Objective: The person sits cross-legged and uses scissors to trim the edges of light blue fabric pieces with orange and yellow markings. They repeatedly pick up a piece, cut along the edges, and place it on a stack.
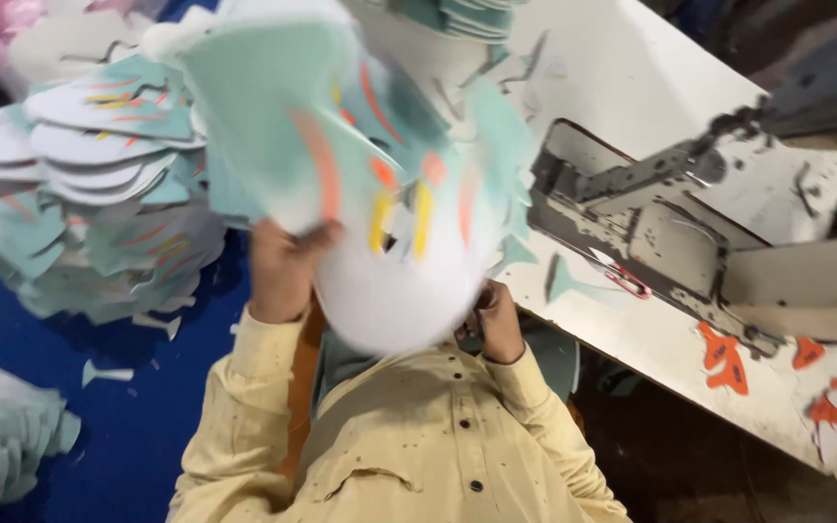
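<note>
Both my hands hold up a thick, motion-blurred bundle of cut fabric pieces (360,174), mint green and white with orange and yellow stripes. My left hand (283,266) grips its lower left edge, thumb on top. My right hand (496,324) is curled against its lower right edge, partly hidden behind the bundle. My pale yellow sleeves and buttoned shirt (418,436) fill the bottom of the view.
Stacks of the same mint and white pieces (99,165) lie at left on a blue surface (147,416), with another pile (2,436) at bottom left. A worn sewing machine (690,242) stands on a white table (632,77) at right, with orange cut-outs (724,358) near it.
</note>
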